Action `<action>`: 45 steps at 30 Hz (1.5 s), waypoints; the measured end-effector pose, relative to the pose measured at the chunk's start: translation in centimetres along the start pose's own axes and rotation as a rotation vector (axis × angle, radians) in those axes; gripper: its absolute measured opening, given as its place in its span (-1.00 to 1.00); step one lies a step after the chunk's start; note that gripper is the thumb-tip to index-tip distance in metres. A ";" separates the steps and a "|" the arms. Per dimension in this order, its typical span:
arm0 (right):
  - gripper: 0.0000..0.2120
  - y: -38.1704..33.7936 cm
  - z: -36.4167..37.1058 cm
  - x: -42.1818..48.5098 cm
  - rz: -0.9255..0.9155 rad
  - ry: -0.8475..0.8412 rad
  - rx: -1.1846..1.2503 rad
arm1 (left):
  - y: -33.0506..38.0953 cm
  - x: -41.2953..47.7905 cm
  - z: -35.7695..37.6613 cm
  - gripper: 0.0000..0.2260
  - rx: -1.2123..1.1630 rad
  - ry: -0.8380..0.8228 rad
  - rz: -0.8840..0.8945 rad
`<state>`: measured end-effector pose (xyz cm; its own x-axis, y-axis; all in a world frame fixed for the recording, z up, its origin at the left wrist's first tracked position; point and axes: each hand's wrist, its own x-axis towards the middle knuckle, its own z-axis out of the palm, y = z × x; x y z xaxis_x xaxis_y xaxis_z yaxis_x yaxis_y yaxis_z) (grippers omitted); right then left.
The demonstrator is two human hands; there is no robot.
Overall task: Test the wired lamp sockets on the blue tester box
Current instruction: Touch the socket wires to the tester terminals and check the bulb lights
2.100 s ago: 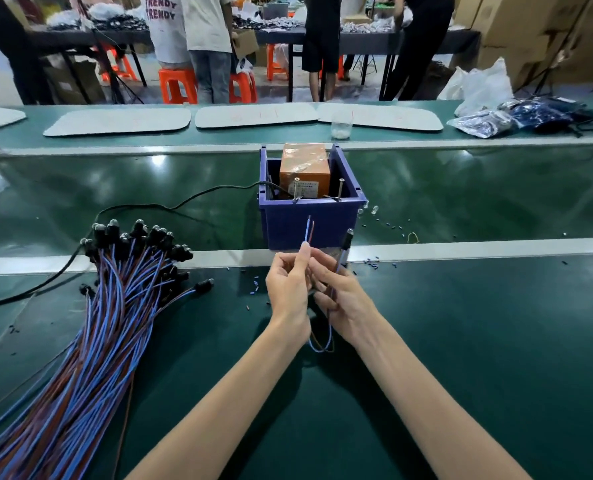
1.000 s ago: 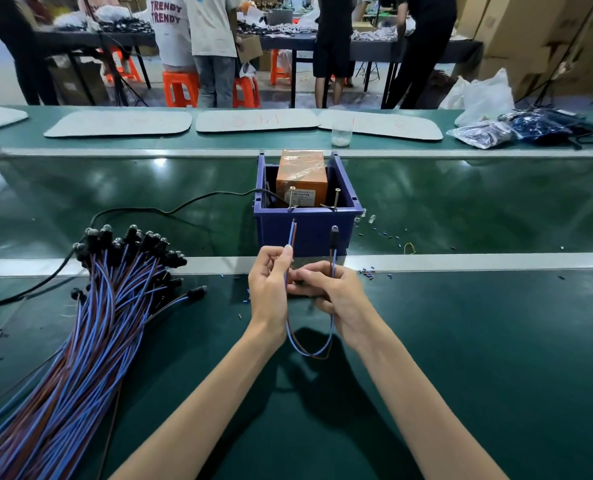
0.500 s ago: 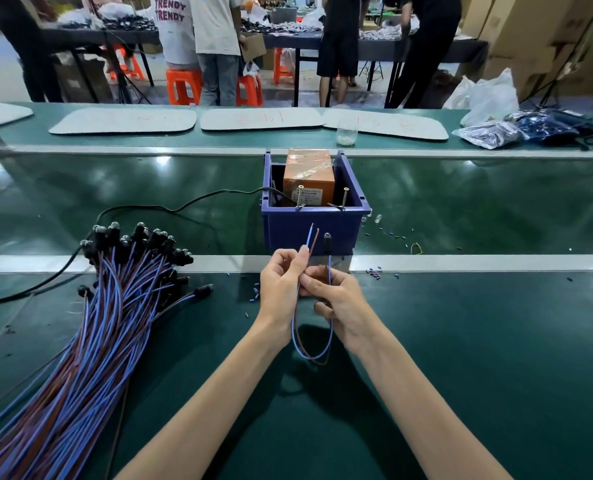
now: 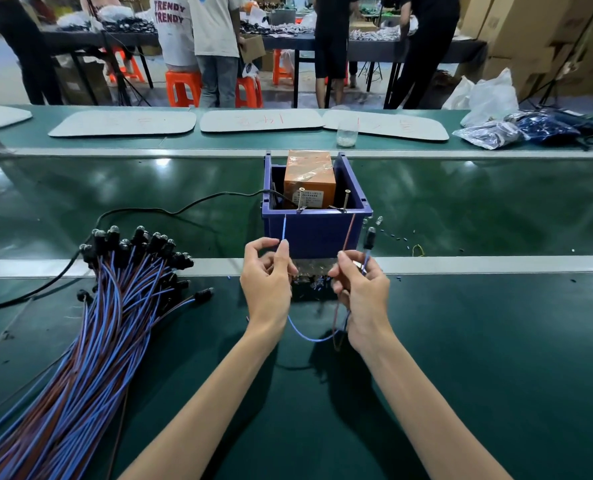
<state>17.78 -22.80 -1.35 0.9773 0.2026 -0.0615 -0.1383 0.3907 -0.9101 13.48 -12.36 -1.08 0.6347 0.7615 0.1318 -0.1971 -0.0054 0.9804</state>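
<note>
Green bench (image 4: 496, 341); left hand (image 4: 265, 289) pinches blue wire (image 4: 284, 230) upright, right hand (image 4: 361, 292) pinches brown wire (image 4: 348, 230).

A glossy dark green conveyor belt (image 4: 496, 375) runs across the bench, and on its far lane a tiny yellow wire loop (image 4: 417, 250) lies near a scatter of small dark blue bits (image 4: 397, 235). On the matte green shelf behind lie flat white rounded boards (image 4: 122, 123), a clear plastic cup (image 4: 347, 133) on the edge of one of them, a crumpled white plastic bag (image 4: 489, 98) and clear packets of dark blue goods (image 4: 516, 131). Farther back, people (image 4: 215, 29) stand at a long dark table (image 4: 367, 46) near orange plastic stools (image 4: 182, 88), with stacked brown cardboard cartons (image 4: 537, 39) at the right.
</note>
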 end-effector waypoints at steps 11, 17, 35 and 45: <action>-0.78 -2.1 -0.4 3.0 -0.037 0.152 0.049 | 1.8 2.9 2.1 -0.85 0.122 0.131 -0.010; -0.80 -3.0 -0.5 4.0 -0.010 0.161 0.000 | 2.1 3.7 2.0 -0.82 0.141 0.130 -0.088; -0.83 -2.5 -1.6 4.5 0.002 0.130 -0.068 | 1.9 3.4 1.1 -0.83 0.181 -0.010 -0.098; -0.84 -2.7 -1.6 4.3 0.011 0.120 -0.097 | 2.0 3.3 0.7 -0.84 0.170 -0.024 -0.101</action>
<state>22.59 -24.45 0.18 0.9888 0.0954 -0.1144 -0.1381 0.2997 -0.9440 15.72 -10.35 1.40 0.6631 0.7478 0.0330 -0.0037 -0.0408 0.9992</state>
